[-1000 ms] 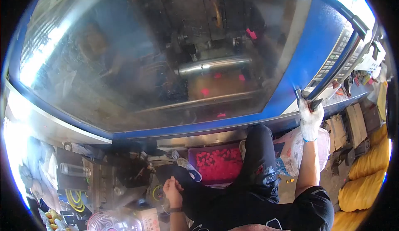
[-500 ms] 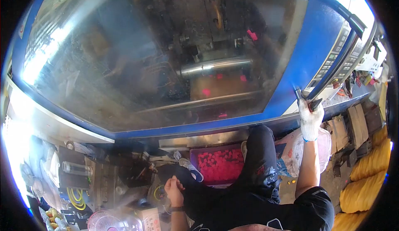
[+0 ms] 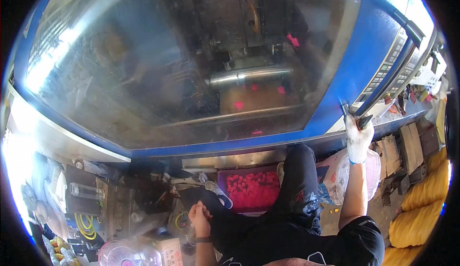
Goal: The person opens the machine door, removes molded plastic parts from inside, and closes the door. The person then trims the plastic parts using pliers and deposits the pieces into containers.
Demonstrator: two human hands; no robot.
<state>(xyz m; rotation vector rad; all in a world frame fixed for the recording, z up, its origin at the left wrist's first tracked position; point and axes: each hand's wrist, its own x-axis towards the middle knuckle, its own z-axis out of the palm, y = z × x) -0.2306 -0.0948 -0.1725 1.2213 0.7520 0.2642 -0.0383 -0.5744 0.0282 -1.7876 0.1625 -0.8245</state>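
My right hand [image 3: 358, 134], in a white glove, is wrapped round the lower end of a black door handle [image 3: 383, 86] on a blue machine [image 3: 347, 69]. A dark pointed piece sticks out beside its fingers. My left hand [image 3: 200, 214] is bare and held above my left thigh, its fingers curled together; whether something small is between them is too small to tell. Behind the machine's window [image 3: 158, 89] are a shiny metal bar [image 3: 249, 75] and several pink pieces. A control panel [image 3: 383, 69] lies next to the handle.
Between my feet is a purple crate [image 3: 223, 182] of pink pieces. A pink fan [image 3: 120, 254] and a cardboard box [image 3: 171, 252] stand at the lower left. To the right are a white plastic bag [image 3: 354, 182], wooden blocks [image 3: 411, 141] and yellow sacks [image 3: 417, 220].
The view has shifted very slightly. Both hands hold the same places, and the window and the pink pieces behind it look unchanged.
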